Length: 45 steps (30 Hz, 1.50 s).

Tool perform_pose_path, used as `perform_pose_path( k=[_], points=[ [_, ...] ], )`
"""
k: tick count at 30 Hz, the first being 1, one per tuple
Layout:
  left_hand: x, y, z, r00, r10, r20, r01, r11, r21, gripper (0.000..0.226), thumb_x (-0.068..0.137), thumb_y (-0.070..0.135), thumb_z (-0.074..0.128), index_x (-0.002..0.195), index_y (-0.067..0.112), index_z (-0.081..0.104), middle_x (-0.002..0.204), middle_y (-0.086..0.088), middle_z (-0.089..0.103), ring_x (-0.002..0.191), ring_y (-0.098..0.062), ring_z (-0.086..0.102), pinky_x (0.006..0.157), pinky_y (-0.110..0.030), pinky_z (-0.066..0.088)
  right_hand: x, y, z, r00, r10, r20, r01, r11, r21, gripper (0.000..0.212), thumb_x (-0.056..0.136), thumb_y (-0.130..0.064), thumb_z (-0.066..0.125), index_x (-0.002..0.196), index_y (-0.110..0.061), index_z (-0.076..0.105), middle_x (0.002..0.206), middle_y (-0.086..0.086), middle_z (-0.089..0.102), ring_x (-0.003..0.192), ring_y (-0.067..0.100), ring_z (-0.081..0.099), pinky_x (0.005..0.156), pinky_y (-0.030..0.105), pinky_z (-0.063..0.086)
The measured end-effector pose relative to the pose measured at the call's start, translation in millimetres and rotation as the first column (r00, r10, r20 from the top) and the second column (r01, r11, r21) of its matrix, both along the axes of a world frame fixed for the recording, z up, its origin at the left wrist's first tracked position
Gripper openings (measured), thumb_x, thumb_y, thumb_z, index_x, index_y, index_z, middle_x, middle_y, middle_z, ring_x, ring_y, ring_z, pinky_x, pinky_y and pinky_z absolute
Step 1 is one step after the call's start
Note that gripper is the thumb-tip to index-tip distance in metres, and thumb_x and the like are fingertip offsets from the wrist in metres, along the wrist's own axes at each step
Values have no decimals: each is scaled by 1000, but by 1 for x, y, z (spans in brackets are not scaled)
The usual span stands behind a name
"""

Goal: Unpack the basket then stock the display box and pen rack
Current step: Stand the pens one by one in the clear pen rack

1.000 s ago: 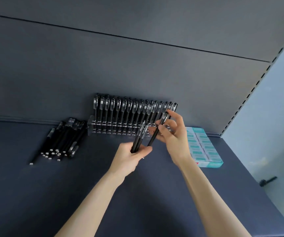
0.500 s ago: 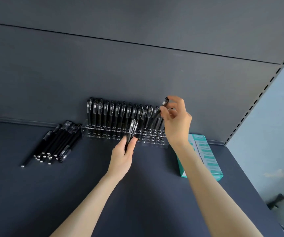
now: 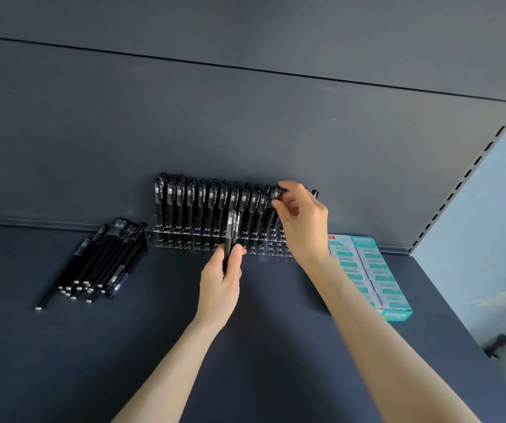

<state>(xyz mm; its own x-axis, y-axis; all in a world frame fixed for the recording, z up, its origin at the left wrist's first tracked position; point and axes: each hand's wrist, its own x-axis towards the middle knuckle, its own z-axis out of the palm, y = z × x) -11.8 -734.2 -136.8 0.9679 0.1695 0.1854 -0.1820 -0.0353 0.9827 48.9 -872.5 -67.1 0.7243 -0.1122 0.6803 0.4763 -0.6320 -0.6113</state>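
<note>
I'm on the pen-rack half of the job. My right hand (image 3: 302, 218), at about 1 o'clock from centre, has thumb and fingers curled in a pinch round the cap end of a single pen (image 3: 277, 193). That pen stands nearly upright in the back rows toward the 3 o'clock end of the clear pen rack (image 3: 184, 242). I judge it is being seated in a hole, though my fingers hide whether its tip is fully down. My left hand (image 3: 221, 285) sits at 6 o'clock of the rack, just in front of it, fingers wrapped round the spare pens (image 3: 234, 230), two as far as I can tell, held caps up. The rear rows look packed with racked pens (image 3: 190, 203), while the front holes show empty. A heap of loose pens (image 3: 102, 257) lies on the shelf (image 3: 245, 355) at 9 o'clock of the rack, just beside its end, so plenty of stock remains. The teal display box (image 3: 370, 276) at 3 o'clock of the rack looks stocked with rows of small packs; the basket is out of view. Next I'd need to release the seated pen, take one from the left hand by its cap end, and line its tip over a free hole without knocking the neighbours
</note>
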Motion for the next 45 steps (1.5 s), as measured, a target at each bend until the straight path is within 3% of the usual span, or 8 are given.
perform_pose_path(
  k=[10, 15, 18, 23, 28, 32, 36, 45],
  points=[
    [-5, 0, 6, 996, -83, -17, 83, 997, -10, 33, 99, 30, 45, 96, -1, 56, 53, 9, 27, 49, -10, 24, 44, -20, 23, -14, 3, -2, 994, -100, -42, 97, 992, -78, 27, 86, -11, 64, 112, -15, 63, 85, 0, 63, 64, 14, 55, 69, 34, 51],
    [-10, 1, 15, 965, -247, -84, 240, 967, -87, 20, 96, 32, 52, 94, 17, 66, 52, 6, 38, 44, -7, 29, 41, -16, 26, -37, 0, 4, 948, 220, -231, -144, 941, 305, 14, 83, -28, 70, 95, -27, 63, 72, -15, 65, 68, -1, 59, 65, 11, 44],
    [-15, -1, 19, 925, -370, -84, 355, 922, -152, 23, 92, 35, 57, 96, 15, 67, 54, 2, 40, 43, -9, 27, 40, -18, 23, -48, -3, 1, 873, 392, -290, -277, 888, 367, 22, 78, -20, 75, 97, -24, 65, 74, -13, 68, 72, 6, 64, 66, 14, 48],
    [-18, -4, 20, 909, -407, -92, 379, 897, -230, 20, 93, 32, 56, 99, 20, 70, 60, -3, 47, 44, -10, 27, 42, -21, 20, -52, -11, 2, 893, 406, -195, -268, 827, 495, 23, 84, -4, 67, 97, -23, 66, 76, -9, 70, 75, 6, 66, 73, 18, 52],
    [-18, -7, 19, 927, -361, -105, 332, 917, -220, 17, 96, 29, 53, 94, 22, 69, 66, 1, 53, 45, -9, 28, 41, -20, 20, -54, -12, 6, 902, 380, -206, -272, 869, 414, 35, 83, -1, 66, 104, -29, 60, 73, -4, 70, 70, 16, 69, 71, 27, 56],
    [-15, -3, 19, 972, -212, -102, 193, 967, -167, 22, 97, 34, 49, 97, 21, 66, 71, 2, 58, 47, -9, 31, 40, -18, 24, -39, -23, 26, 991, 87, -100, -38, 910, 414, 33, 82, -8, 69, 97, -35, 58, 77, -5, 68, 72, 20, 67, 77, 36, 55],
    [-12, -2, 16, 978, -176, -110, 154, 972, -179, 24, 98, 35, 47, 96, 20, 66, 62, 4, 54, 48, -7, 35, 40, -15, 27, -23, -22, 35, 999, -13, -30, 20, 971, 238, 29, 86, -7, 64, 111, -20, 58, 77, -14, 63, 73, 10, 62, 75, 21, 50],
    [-9, -3, 10, 989, -124, -84, 116, 989, -95, 27, 99, 33, 45, 87, 17, 63, 49, 7, 42, 45, -6, 35, 42, -15, 29, -8, -10, 18, 998, -50, 37, 45, 992, 120, 29, 86, -4, 62, 113, -13, 60, 81, -22, 57, 77, -1, 56, 72, 2, 41]
  ],
)
